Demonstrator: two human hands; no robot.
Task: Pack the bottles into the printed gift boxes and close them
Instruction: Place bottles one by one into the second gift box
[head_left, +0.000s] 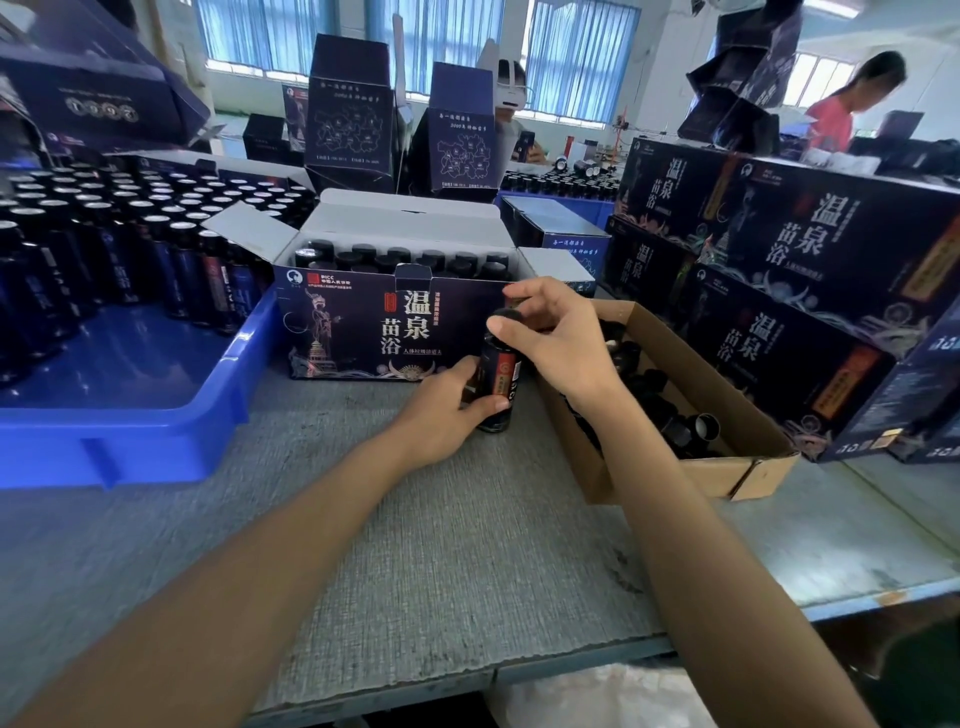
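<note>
Grey table (467, 545): bottle (498, 374) (upright) in left hand (441, 410), right hand (556, 338) on cap (508, 315)

Held bottle (496, 374), desk middle: dark, glossy, smooth, with a printed label that looks like paper. Its cap (506, 317): black plastic, matt. Printed gift box (353, 322) behind: dark blue card with a slight sheen, flaps plain white and matt inside. Blue tray (156, 395), left edge: smooth glossy plastic, reflective. In it, spare bottles (182, 226): shiny silver tops, metal-looking. Brown carton (727, 467), right: corrugated cardboard, matt. Grey desk (415, 519) top: rough woven texture, matt.
</note>
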